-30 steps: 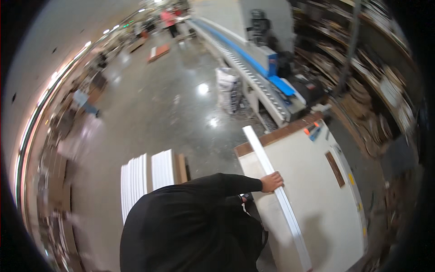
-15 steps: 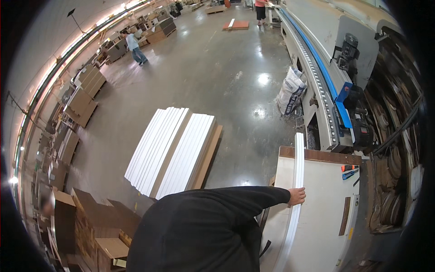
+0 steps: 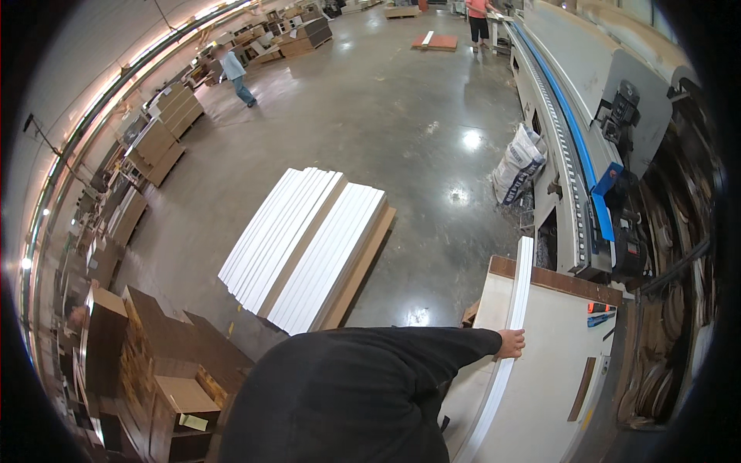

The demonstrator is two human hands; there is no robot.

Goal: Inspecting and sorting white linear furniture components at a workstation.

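My left hand [image 3: 511, 344], at the end of a black sleeve, is closed around a bundle of long, narrow white strips [image 3: 522, 282]. The fingers wrap over the strips' right side about midway along their visible length. The bundle lies lengthwise on a pale-topped worktable [image 3: 552, 363]. Its far end sticks out past the table's brown back edge, and its near end runs out at the bottom of the view. My right hand does not show. My sleeve and shoulder cover the lower middle of the picture.
Two rows of white strips [image 3: 328, 255] lie stacked on brown boards on the floor ahead. A cutter with a blue handle [image 3: 600, 319] and a brown strip [image 3: 582, 388] lie on the table. Beyond are a white sack [image 3: 519, 166], a long machine [image 3: 567, 139] and brown panels [image 3: 181, 393].
The view has shifted, so the stacks and table appear farther right. My left hand keeps its hold on the white strips. A person in the background at left has taken a step.
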